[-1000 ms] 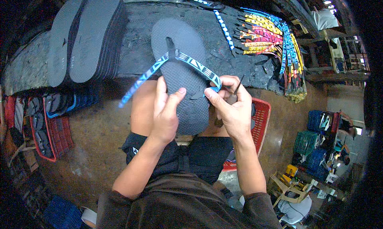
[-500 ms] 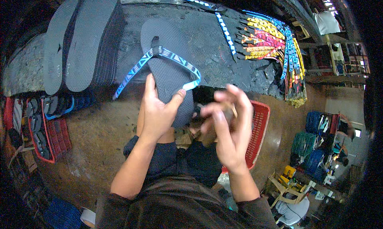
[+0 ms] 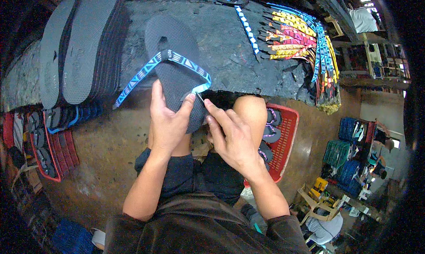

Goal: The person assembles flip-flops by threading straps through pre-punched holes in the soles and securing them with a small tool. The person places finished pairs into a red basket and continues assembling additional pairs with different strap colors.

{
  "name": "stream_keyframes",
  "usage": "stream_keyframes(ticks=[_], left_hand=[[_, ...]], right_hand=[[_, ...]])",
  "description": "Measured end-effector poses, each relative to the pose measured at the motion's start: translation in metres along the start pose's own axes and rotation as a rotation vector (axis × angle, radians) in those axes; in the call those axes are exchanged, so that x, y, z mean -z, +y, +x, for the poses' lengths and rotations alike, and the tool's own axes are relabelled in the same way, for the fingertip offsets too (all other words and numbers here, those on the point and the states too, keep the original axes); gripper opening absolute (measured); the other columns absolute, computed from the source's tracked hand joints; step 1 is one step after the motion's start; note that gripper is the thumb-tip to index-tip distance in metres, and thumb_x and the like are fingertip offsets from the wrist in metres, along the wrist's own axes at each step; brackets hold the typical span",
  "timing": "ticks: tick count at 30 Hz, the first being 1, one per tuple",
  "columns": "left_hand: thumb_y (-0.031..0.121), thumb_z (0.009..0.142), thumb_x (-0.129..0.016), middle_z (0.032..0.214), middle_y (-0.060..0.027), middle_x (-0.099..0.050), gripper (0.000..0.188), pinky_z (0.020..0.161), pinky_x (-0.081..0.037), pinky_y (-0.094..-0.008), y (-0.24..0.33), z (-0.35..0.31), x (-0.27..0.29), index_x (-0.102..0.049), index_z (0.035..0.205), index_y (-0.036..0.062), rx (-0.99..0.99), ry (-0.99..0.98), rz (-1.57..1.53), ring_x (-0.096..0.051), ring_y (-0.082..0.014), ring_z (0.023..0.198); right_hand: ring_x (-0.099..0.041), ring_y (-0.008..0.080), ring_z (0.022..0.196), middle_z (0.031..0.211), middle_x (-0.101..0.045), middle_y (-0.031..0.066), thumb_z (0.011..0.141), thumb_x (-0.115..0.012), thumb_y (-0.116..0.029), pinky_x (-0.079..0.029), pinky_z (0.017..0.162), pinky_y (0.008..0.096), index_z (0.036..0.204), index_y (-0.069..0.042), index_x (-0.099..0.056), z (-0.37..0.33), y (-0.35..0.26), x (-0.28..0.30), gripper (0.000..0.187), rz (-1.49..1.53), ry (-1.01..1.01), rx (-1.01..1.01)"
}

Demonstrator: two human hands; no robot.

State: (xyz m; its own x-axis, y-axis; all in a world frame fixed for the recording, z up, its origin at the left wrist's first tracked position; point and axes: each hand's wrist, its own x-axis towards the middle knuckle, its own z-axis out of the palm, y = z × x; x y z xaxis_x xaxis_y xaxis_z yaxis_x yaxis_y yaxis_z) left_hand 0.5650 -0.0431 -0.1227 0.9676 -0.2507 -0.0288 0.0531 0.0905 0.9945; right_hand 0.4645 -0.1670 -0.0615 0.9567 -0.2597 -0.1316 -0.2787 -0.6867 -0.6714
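Observation:
A dark grey flip-flop sole (image 3: pixel 179 83) reaches from the bench edge toward my lap. My left hand (image 3: pixel 168 125) is closed round its near part, thumb on top beside the strap. The blue patterned strap (image 3: pixel 191 66) forms a V over the sole. Its left end hangs loose past the edge, while its right end bends down onto the sole by my left thumb. Between the fingers of my right hand (image 3: pixel 232 136), a thin metal pointed tool (image 3: pixel 200 96) touches or nearly touches that strap end. The tool's handle is hidden in my palm.
Stacked grey soles (image 3: pixel 90 50) stand on the dark bench (image 3: pixel 221 37) at left. Colourful straps (image 3: pixel 292 37) lie at its right end. A red crate (image 3: pixel 283 152) with flip-flops sits beside my right knee, another red crate (image 3: pixel 62 147) at left. A person (image 3: pixel 325 227) is at lower right.
My right hand has moved left and down from beside the sole, bringing the thin metal tool to the strap end. The sole and strap have shifted slightly left in view.

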Motion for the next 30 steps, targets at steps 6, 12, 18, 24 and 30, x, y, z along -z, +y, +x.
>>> stream_keyframes(ticks=[6, 12, 18, 24, 30], left_hand=[[-0.004, 0.089, -0.076, 0.125, -0.0145, -0.064, 0.057, 0.103, -0.049, -0.0363, 0.004, -0.006, 0.003, -0.047, 0.138, -0.0057, -0.039, -0.048, 0.202, -0.062, -0.0236, 0.117], [-0.006, 0.091, -0.064, 0.135, -0.027, -0.061, 0.062, 0.11, -0.045, -0.042, 0.002, -0.013, -0.001, -0.041, 0.148, -0.0054, -0.249, -0.063, 0.341, -0.06, -0.0361, 0.128], [0.004, 0.093, -0.064, 0.136, -0.0373, -0.055, 0.062, 0.111, -0.044, -0.0505, 0.006, -0.024, 0.005, -0.038, 0.148, -0.0107, -0.19, -0.125, 0.529, -0.055, -0.0522, 0.129], [0.009, 0.094, -0.065, 0.125, -0.0372, -0.061, 0.062, 0.097, -0.052, -0.0524, 0.023, -0.044, -0.013, -0.039, 0.147, -0.0101, -0.364, -0.267, 0.591, -0.062, -0.0534, 0.114], [0.007, 0.093, -0.066, 0.117, -0.0324, -0.065, 0.062, 0.091, -0.055, -0.0523, 0.056, -0.048, -0.027, -0.039, 0.148, -0.0051, -0.212, -0.228, 0.51, -0.066, -0.0513, 0.108]], right_hand=[[-0.071, 0.0437, 0.079, 0.086, -0.068, 0.0194, 0.096, -0.062, -0.018, -0.059, 0.07, 0.0546, 0.119, -0.003, -0.067, 0.02, -0.013, 0.02, 0.028, -0.364, -0.067, 0.106], [-0.074, 0.0426, 0.088, 0.091, -0.073, 0.0295, 0.089, -0.062, -0.017, -0.06, 0.079, 0.0523, 0.098, 0.001, -0.073, 0.069, -0.037, 0.044, 0.022, -0.481, -0.319, 0.201], [-0.072, 0.0473, 0.084, 0.085, -0.072, 0.0245, 0.094, -0.06, -0.022, -0.058, 0.077, 0.0568, 0.105, -0.002, -0.066, 0.044, -0.013, 0.053, 0.023, -0.573, -0.354, 0.257], [-0.064, 0.0517, 0.098, 0.11, -0.063, 0.0309, 0.096, -0.054, -0.01, -0.052, 0.084, 0.0606, 0.119, 0.001, -0.047, -0.062, 0.021, 0.041, 0.026, -0.281, -0.082, 0.091], [-0.055, 0.0101, 0.07, 0.075, -0.057, 0.0045, 0.089, -0.082, -0.016, -0.05, 0.065, 0.0318, 0.097, -0.003, -0.051, -0.065, -0.02, 0.087, 0.035, 0.108, 0.267, -0.406]])
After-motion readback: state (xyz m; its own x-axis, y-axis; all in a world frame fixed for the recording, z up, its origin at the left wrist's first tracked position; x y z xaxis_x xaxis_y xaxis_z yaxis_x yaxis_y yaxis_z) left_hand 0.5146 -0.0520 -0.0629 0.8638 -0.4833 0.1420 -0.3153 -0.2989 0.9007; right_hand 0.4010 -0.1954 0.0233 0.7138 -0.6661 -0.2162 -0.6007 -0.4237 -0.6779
